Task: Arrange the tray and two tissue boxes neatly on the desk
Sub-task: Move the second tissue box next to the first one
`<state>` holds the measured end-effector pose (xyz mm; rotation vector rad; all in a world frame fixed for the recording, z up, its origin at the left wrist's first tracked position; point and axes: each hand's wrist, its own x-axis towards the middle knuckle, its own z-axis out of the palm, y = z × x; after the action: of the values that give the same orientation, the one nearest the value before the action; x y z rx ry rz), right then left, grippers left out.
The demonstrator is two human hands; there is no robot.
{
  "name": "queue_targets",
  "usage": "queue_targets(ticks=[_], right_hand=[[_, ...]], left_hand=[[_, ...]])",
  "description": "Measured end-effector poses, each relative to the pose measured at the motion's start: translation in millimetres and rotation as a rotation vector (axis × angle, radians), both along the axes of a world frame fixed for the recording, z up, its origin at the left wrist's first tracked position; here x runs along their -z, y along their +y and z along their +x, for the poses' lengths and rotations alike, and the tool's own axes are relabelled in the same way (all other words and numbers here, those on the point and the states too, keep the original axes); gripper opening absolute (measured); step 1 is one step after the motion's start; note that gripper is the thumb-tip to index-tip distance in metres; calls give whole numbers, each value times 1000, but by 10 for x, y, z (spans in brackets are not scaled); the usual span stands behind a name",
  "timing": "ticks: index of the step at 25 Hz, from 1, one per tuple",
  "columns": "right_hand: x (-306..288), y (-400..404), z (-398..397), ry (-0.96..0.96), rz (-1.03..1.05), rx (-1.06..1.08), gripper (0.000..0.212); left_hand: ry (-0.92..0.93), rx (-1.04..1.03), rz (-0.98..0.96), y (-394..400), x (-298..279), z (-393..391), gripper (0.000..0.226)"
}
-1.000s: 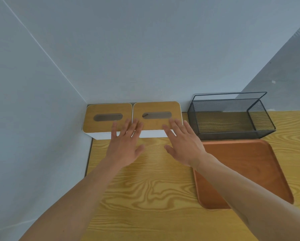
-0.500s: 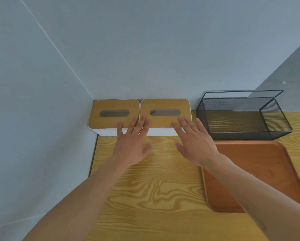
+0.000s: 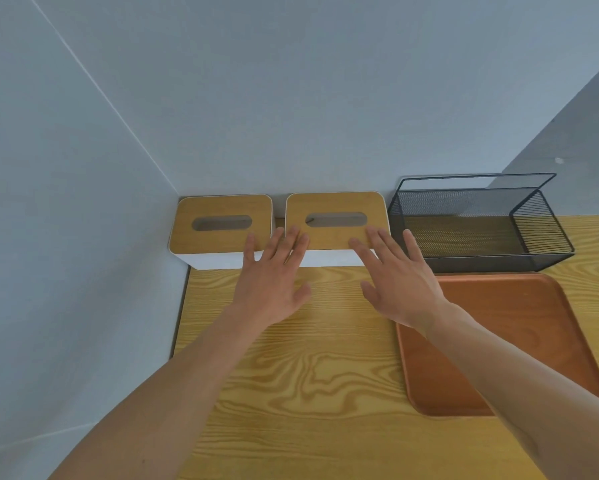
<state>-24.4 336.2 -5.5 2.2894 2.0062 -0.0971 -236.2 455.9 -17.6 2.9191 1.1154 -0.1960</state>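
Note:
Two white tissue boxes with wooden slotted lids stand side by side against the back wall, the left tissue box (image 3: 222, 216) in the corner and the right tissue box (image 3: 336, 209) beside it with a narrow gap between. My left hand (image 3: 274, 278) is flat with fingers spread, its fingertips at the near edges of both boxes. My right hand (image 3: 395, 278) is also spread, fingertips on the right box's front edge. The orange-brown tray (image 3: 533, 334) lies flat on the desk to the right, partly under my right forearm.
A black wire-mesh basket (image 3: 478, 223) stands against the wall right of the boxes and behind the tray. The wooden desk (image 3: 308, 375) meets a wall on the left and at the back.
The view has shifted slightly, so the boxes sit further right in frame. Both hands stay spread at the boxes' front edges, and a narrow gap now shows between the boxes.

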Motion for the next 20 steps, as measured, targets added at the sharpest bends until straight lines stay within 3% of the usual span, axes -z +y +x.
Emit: queue_targets(ticks=[10,20], right_hand=[[5,-16,23,12,-16,8,76],[-39,9,-6,141,-72,48,82]], left_hand=[[-9,1,-3,-36,-15,62,84],[18,-9,-61,-39,-121,90,85]])
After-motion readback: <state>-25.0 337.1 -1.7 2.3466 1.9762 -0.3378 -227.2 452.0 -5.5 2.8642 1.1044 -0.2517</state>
